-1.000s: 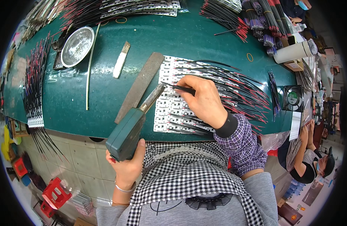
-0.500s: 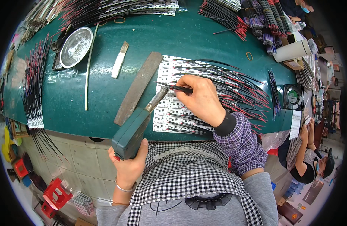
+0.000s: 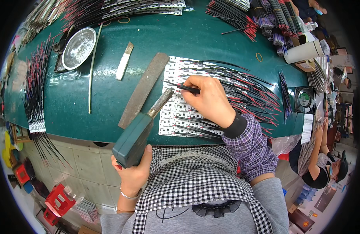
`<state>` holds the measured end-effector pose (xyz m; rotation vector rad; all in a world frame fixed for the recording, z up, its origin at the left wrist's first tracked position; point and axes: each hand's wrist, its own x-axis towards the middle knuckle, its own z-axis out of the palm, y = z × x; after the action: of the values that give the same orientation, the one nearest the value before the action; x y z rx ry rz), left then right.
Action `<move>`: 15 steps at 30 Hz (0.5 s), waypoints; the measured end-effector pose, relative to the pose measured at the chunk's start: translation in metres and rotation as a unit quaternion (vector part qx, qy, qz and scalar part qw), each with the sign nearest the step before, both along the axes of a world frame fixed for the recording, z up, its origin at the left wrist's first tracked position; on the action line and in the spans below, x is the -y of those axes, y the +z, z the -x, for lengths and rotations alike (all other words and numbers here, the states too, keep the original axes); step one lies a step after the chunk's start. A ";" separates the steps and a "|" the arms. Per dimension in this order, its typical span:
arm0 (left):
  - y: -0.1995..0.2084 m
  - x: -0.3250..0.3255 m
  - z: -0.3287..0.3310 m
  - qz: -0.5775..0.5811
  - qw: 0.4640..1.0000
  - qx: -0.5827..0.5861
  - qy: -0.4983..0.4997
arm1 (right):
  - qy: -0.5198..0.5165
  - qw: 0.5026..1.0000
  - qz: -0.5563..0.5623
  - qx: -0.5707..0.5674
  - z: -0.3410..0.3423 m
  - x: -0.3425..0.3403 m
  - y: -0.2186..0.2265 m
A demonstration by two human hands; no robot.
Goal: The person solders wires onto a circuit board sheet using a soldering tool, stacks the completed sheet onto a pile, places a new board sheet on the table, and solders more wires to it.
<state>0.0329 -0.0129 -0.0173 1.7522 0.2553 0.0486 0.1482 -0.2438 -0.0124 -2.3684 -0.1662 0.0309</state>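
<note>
A green gun-shaped tool with a worn metal barrel is gripped by its lower end in my left hand. Its barrel tip lies over a white panel of small circuit boards, close to my right fingertips. Black wires with red ends fan rightward from the panel. My right hand pinches a slim black pointed piece above the panel; whether it is tweezers or a wire I cannot tell. Left of the panel, a flat grey metal bar lies slanted, partly beneath the tool.
A metal bowl, a thin pale rod and a wrapped blade lie on the green table. More wired panels hang over its left edge. Wire bundles and a white roll are at the back right. Another person sits at right.
My left hand and the green tool have shifted slightly down and left. The black piece in my right hand tilts up a little more. The other person's hands have moved.
</note>
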 end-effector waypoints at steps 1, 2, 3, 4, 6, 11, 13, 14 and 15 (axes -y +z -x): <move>0.000 0.000 0.000 0.005 1.000 -0.004 -0.001 | 0.007 1.000 0.005 -0.004 -0.002 0.001 0.001; 0.000 0.001 -0.001 0.005 1.000 -0.005 -0.002 | 0.007 1.000 0.005 -0.004 -0.004 0.001 0.002; 0.001 0.002 -0.002 0.007 1.000 0.000 0.000 | 0.009 1.000 0.003 -0.018 -0.006 0.002 0.003; 0.001 0.002 -0.003 0.009 1.000 0.006 0.002 | 0.012 0.999 0.002 -0.032 -0.007 0.002 0.003; 0.001 0.002 -0.004 0.004 1.000 -0.001 -0.005 | 0.010 0.999 0.009 -0.034 -0.007 0.002 0.004; -0.003 0.005 -0.005 -0.008 1.000 0.022 -0.015 | -0.008 0.999 0.008 -0.034 -0.002 -0.001 0.002; -0.004 0.003 -0.005 -0.026 0.999 0.036 -0.029 | -0.017 1.000 -0.013 -0.012 0.000 -0.001 0.000; -0.006 0.002 -0.003 -0.026 0.999 0.036 -0.029 | -0.016 1.000 -0.014 -0.013 0.000 -0.001 0.000; -0.008 0.002 -0.001 -0.022 0.999 0.029 -0.022 | -0.017 1.000 -0.013 -0.016 0.000 -0.002 0.000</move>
<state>0.0340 -0.0147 -0.0255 1.7958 0.1744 0.0730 0.1477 -0.2420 -0.0121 -2.3421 -0.1094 0.0503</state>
